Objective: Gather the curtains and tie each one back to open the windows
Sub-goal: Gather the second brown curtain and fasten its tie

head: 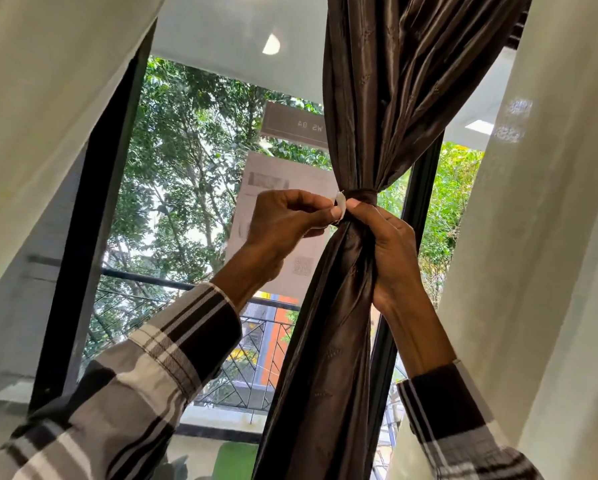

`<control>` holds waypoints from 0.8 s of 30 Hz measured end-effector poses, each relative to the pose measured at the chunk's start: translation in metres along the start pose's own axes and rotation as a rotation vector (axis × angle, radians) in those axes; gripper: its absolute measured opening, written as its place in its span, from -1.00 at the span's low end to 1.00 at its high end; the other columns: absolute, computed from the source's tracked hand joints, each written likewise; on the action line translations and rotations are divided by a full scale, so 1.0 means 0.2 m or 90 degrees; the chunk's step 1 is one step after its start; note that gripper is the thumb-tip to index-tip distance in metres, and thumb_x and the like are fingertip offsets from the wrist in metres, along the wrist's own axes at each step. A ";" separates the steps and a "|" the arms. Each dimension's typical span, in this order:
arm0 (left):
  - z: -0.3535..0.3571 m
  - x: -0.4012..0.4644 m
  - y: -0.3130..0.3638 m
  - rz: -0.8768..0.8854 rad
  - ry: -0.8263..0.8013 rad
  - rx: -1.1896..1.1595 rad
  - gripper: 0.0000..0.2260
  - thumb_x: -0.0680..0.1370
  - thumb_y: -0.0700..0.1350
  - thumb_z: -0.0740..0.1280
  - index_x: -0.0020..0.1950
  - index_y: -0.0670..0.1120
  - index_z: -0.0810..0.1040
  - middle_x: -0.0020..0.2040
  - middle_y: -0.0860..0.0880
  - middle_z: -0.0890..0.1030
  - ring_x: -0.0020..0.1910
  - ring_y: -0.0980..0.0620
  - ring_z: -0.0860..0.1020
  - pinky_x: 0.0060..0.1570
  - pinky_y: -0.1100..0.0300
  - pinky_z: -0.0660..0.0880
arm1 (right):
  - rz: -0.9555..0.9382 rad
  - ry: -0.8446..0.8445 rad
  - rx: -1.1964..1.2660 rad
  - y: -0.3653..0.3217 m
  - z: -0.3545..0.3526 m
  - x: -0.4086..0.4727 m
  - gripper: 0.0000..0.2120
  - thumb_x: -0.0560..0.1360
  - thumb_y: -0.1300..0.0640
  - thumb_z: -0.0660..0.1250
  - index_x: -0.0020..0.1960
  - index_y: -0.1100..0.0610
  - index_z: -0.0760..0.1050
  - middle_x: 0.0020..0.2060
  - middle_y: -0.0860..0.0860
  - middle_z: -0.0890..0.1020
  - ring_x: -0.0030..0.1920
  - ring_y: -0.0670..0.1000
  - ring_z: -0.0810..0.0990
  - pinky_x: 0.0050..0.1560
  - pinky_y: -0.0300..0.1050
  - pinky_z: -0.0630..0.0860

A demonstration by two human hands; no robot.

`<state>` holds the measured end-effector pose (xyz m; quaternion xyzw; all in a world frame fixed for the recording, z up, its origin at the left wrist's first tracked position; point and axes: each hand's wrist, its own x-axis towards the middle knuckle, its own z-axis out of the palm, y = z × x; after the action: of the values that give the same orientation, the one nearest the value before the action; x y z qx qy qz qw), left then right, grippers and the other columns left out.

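Note:
A dark brown satin curtain [367, 98] hangs in the middle of the window, bunched tight at its waist by a brown tie-back band [363, 197]. My left hand [283, 220] pinches the white end tab [341, 204] of the band at the curtain's left side. My right hand [384, 244] grips the gathered curtain just below the band, thumb pressed against the tab. Below the hands the curtain falls in one narrow bundle.
A cream curtain [41, 109] hangs at the left and another cream curtain [550, 237] at the right. The black window frame [93, 237] borders the glass, with papers [277, 220] stuck on it. Trees and a balcony railing [256, 341] lie outside.

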<state>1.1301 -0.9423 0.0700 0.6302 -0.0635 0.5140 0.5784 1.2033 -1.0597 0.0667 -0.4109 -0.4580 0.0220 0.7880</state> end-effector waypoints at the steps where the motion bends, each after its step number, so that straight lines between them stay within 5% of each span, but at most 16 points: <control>1: 0.01 -0.01 0.00 0.029 0.013 0.017 -0.88 0.36 -0.25 0.56 -0.18 -0.14 0.65 -0.21 -0.12 0.69 -0.21 -0.01 0.67 -0.17 0.18 0.61 | 0.000 0.002 0.009 0.01 0.00 0.00 -0.80 0.51 0.24 0.39 0.09 0.30 0.65 -0.11 0.15 0.72 -0.16 0.02 0.68 -0.13 -0.20 0.60; 8: 0.01 -0.03 0.02 0.132 0.040 0.029 -0.83 0.35 -0.30 0.56 -0.22 -0.10 0.62 -0.29 -0.08 0.66 -0.29 0.04 0.64 -0.18 0.13 0.63 | -0.011 0.006 0.037 0.04 0.01 0.01 -0.81 0.51 0.28 0.36 0.09 0.32 0.63 -0.17 0.09 0.71 -0.24 -0.03 0.66 -0.18 -0.21 0.58; 12: 0.00 -0.05 0.01 0.160 0.029 0.060 -0.84 0.37 -0.28 0.55 -0.18 -0.09 0.61 -0.28 -0.10 0.66 -0.27 -0.01 0.65 -0.15 0.03 0.64 | -0.010 0.013 0.032 0.07 0.00 0.02 -0.87 0.49 0.27 0.39 0.02 0.25 0.66 -0.26 0.07 0.69 -0.30 0.00 0.61 -0.08 -0.02 0.52; 17: 0.02 -0.10 0.00 0.320 0.038 0.311 -0.78 0.45 -0.21 0.44 0.06 -0.05 0.56 -0.24 0.00 0.68 -0.26 0.07 0.67 -0.20 0.03 0.62 | -0.035 0.035 0.011 0.11 0.02 0.05 -0.85 0.44 0.21 0.48 -0.02 0.26 0.68 -0.09 0.28 0.69 -0.13 0.15 0.64 0.02 0.09 0.58; 21: 0.04 -0.15 -0.01 0.368 -0.032 0.480 -0.52 0.43 -0.11 0.22 0.37 0.00 0.30 -0.11 -0.07 0.70 -0.19 -0.14 0.66 -0.18 -0.04 0.56 | -0.174 0.092 -0.240 0.15 0.02 0.08 -0.88 0.50 0.11 0.45 -0.05 0.15 0.69 -0.22 0.06 0.72 -0.26 -0.06 0.65 -0.19 -0.12 0.57; 24: 0.02 -0.12 -0.01 0.341 -0.047 0.575 -0.46 0.47 -0.05 0.19 0.45 0.01 0.18 -0.01 -0.12 0.69 -0.15 -0.22 0.64 -0.16 -0.05 0.56 | -0.247 0.100 -0.550 0.17 -0.01 0.09 -0.71 0.55 -0.15 0.33 0.11 0.02 0.62 -0.08 -0.05 0.67 -0.07 -0.06 0.65 -0.04 -0.03 0.57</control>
<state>1.1223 -0.9563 0.0525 0.7961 -0.0143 0.5975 0.0947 1.2268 -1.0310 0.0556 -0.6082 -0.4328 -0.3489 0.5667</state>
